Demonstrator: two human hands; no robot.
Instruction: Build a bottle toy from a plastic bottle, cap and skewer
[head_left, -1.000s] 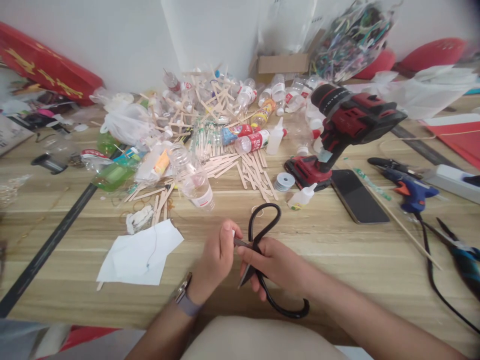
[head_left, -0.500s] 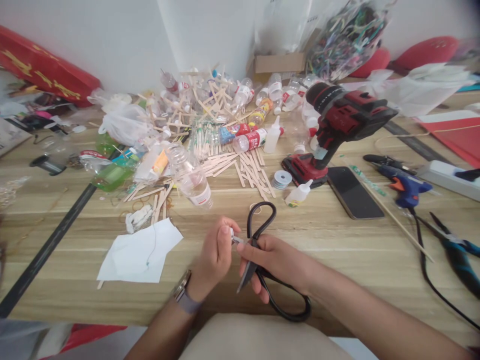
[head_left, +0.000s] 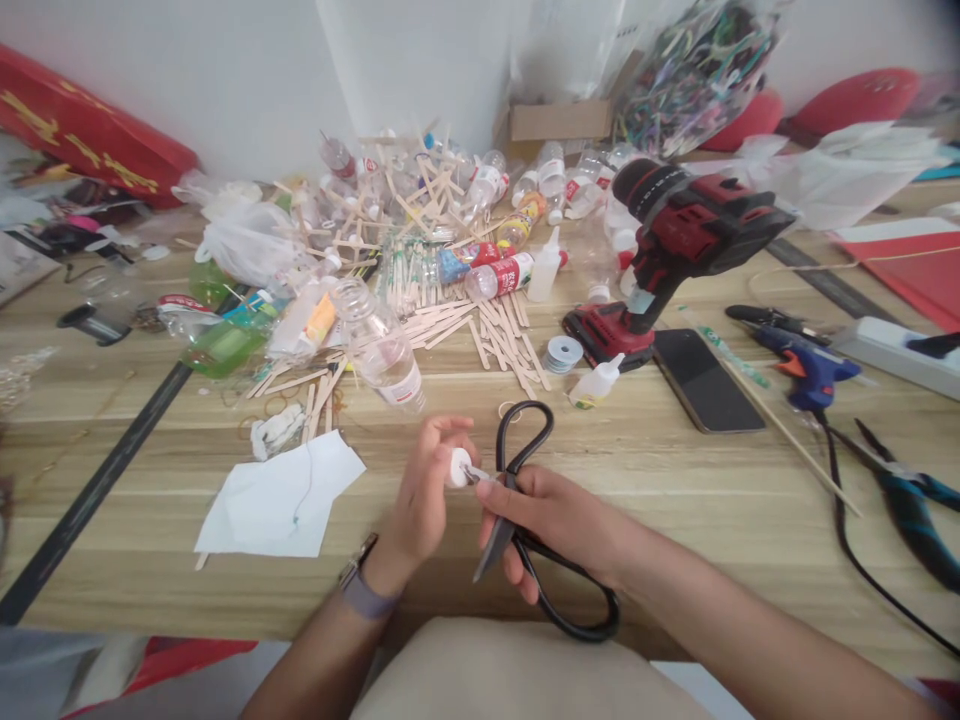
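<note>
A white bottle cap (head_left: 458, 468) is pinched in the fingers of my left hand (head_left: 426, 495), its flat face turned to the right. My right hand (head_left: 555, 515) grips a pair of black-handled scissors (head_left: 496, 550) around the pivot, not by the loops. Their blades are spread wide; one points down and to the left. The other blade's tip meets the face of the cap, though I cannot tell how deep it sits. A clear plastic bottle (head_left: 386, 355) lies just beyond my left hand.
Behind my hands is a heap of wooden sticks (head_left: 495, 335) and plastic bottles. A red cordless drill (head_left: 675, 240) stands to the right, with a phone (head_left: 709, 380), a blue glue gun (head_left: 806, 365) and pliers (head_left: 911, 510). White paper (head_left: 277, 505) lies on the left.
My left hand has turned and its fingers have loosened, so the cap's white face now shows. The scissors in my right hand have hardly moved.
</note>
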